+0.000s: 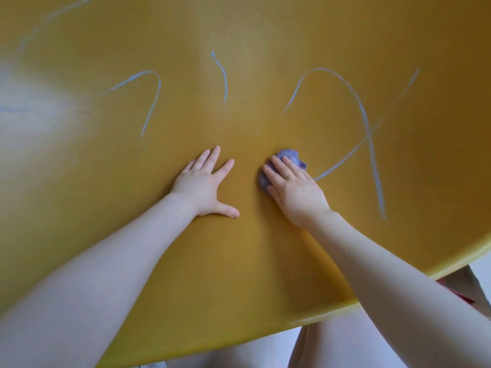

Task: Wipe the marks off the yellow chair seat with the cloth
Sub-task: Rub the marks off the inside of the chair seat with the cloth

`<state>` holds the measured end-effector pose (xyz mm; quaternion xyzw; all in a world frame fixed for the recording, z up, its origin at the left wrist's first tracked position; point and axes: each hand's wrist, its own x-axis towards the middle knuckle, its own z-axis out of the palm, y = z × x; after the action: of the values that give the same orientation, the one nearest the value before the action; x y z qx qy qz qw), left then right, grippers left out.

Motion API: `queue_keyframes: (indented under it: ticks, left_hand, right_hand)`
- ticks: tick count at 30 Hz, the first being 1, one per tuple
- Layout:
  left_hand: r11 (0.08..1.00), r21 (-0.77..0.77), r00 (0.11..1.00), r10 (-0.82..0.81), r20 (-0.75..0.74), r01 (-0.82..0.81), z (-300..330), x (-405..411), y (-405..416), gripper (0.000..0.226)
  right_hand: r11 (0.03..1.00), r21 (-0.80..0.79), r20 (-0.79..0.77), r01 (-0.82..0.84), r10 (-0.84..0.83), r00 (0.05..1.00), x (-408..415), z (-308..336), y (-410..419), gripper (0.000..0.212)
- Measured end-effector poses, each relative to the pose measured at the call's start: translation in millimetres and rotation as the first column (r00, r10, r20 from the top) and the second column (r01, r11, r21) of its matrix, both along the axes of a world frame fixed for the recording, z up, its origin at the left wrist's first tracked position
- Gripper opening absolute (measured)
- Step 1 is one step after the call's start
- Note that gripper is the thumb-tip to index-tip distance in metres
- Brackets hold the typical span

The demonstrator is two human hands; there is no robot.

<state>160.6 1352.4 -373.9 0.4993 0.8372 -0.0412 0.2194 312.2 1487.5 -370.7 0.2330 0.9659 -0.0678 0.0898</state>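
We look down on a yellow seat (239, 261) that fills the view, crossed by pale blue marks (372, 144) toward its far side. Our left hand (206, 183) lies flat, fingers spread, on bare seat at centre. Just right of it, our right hand (291, 187) presses on a crumpled purple cloth (295, 158), its fingers extended over it, touching the near end of one mark.

The yellow chair seat (239, 261) bears pale blue chalk marks (372, 144) across its far half, my left hand (204, 181) flat beside my right hand (292, 192) pressing the purple cloth (292, 156).
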Motion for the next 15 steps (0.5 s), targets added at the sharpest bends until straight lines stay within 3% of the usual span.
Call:
queue_keyframes:
  ticks: [7, 13, 15]
  left_hand:
    - [0.999, 0.047, 1.0, 0.002, -0.011, -0.002, -5, -2, 0, 0.116]
    - [0.995, 0.087, 0.998, 0.055, 0.023, -0.057, -3, 0, 0, 0.127]
    - [0.994, 0.091, 0.998, 0.062, 0.032, -0.064, -2, 0, -1, 0.127]
  right_hand:
    - [0.995, 0.023, -0.145, 0.1, -0.096, 0.985, -82, -15, 28, 0.047]
    - [0.979, -0.113, -0.118, -0.17, 0.157, 0.981, -33, -15, -20, 0.047]
    - [0.963, -0.164, -0.131, -0.213, 0.193, 0.972, -7, -10, -39, 0.059]
